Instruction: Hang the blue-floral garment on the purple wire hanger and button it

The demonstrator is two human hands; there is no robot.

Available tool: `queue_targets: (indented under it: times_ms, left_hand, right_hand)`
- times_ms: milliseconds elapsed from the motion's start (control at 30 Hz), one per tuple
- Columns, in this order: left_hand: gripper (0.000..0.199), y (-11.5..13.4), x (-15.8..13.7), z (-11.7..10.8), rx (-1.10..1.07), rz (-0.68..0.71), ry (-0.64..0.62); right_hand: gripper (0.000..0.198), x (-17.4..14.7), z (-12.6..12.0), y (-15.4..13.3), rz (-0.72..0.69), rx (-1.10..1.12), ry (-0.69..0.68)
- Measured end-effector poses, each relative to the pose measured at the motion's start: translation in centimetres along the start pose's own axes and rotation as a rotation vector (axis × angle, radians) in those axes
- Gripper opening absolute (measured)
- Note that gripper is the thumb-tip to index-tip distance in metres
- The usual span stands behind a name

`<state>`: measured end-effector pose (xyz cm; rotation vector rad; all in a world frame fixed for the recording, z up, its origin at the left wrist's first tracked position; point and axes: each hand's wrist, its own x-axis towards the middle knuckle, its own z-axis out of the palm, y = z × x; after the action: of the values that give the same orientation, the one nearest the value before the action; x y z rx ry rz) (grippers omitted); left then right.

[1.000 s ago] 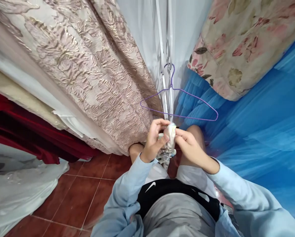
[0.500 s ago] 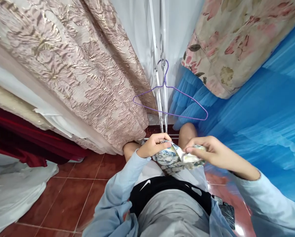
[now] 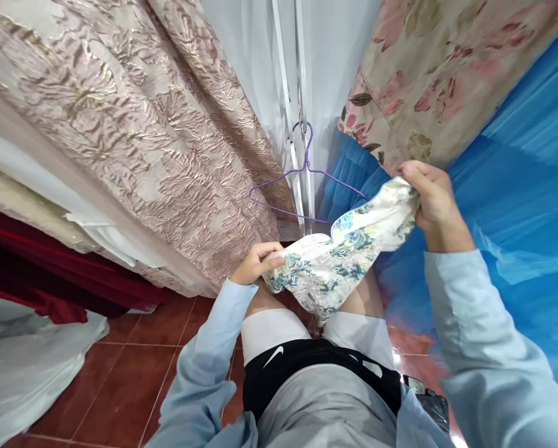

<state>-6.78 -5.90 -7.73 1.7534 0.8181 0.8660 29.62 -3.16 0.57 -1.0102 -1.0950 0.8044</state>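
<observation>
A white garment with blue, green and yellow flowers is stretched between my hands above my lap; its exact kind does not show. My left hand pinches its left end, low by my knee. Higher up on the right, my right hand grips the other end, fingers closed round the cloth. The lower part of the garment hangs down to a point between my thighs. Behind it a purple hanger hangs from a white metal rail post, its right end covered by the cloth.
Pink brocade fabric hangs to the left, with dark red cloth beyond it. On the right hang a floral dress and blue tulle. Red tiles cover the floor. A black object lies by my right hip.
The bunched garment has been spread out. My right hand has moved up and to the right with one end, while my left hand has shifted left with the other.
</observation>
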Motion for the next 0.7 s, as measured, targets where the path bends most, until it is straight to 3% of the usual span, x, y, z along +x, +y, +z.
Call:
queue_targets:
  times_ms: [133, 233, 300, 400, 500, 600, 700]
  left_hand:
    - [0.039, 0.4, -1.4, -0.4, -0.062, 0.035, 0.134]
    - [0.036, -0.4, -1.9, -2.4, -0.081, 0.037, 0.244]
    - [0.034, -1.2, -1.7, -4.7, 0.028, 0.012, 0.207]
    - [0.024, -2.4, -0.1, -8.5, 0.450, -0.043, 0.088]
    - [0.015, -3.6, 2.6, -11.9, 0.807, -0.108, 0.083]
    - [0.008, -4.4, 6.1, -14.6, 0.823, -0.104, 0.148]
    - [0.011, -4.5, 9.6, -16.4, 0.770, -0.023, 0.313]
  right_hand:
    - [0.043, 2.9, 3.4, 1.2, 0.110, -0.259, -0.365]
    - [0.038, 3.3, 5.0, 1.6, 0.118, -0.402, -0.568]
    - [0.034, 3.2, 5.1, 1.9, 0.083, -0.402, -0.567]
    - [0.033, 3.2, 4.6, 2.2, 0.053, -0.375, -0.507]
    - [0.035, 3.3, 4.3, 2.6, 0.048, -0.339, -0.499]
    - [0.038, 3.3, 4.6, 3.0, 0.053, -0.316, -0.517]
    - [0.041, 3.2, 5.1, 3.3, 0.065, -0.317, -0.501]
